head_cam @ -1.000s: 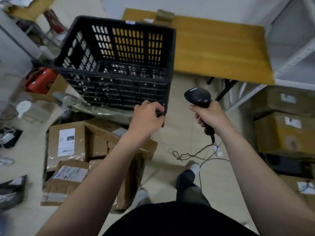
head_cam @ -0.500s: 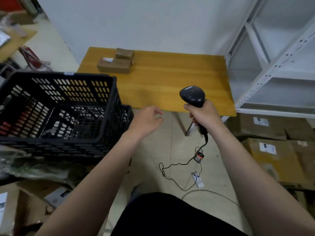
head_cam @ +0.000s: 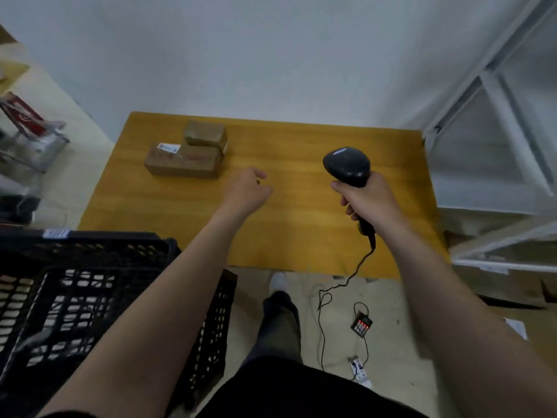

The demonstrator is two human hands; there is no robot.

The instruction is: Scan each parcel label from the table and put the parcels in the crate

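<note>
Two brown parcels sit at the far left of a yellow wooden table. The long parcel lies with its length running left to right, a white label on its top at the left end. The small parcel sits just behind it, touching.

The left hand reaches out over the table just right of the parcels, fingers loosely curled, holding nothing. The right hand grasps the handle of a black scanner, head up and aimed away from the person, its cable trailing to the floor.

The tabletop between the hands is bare. A black crate stands at the table's near left corner, and a white shelf frame stands against its right edge.
</note>
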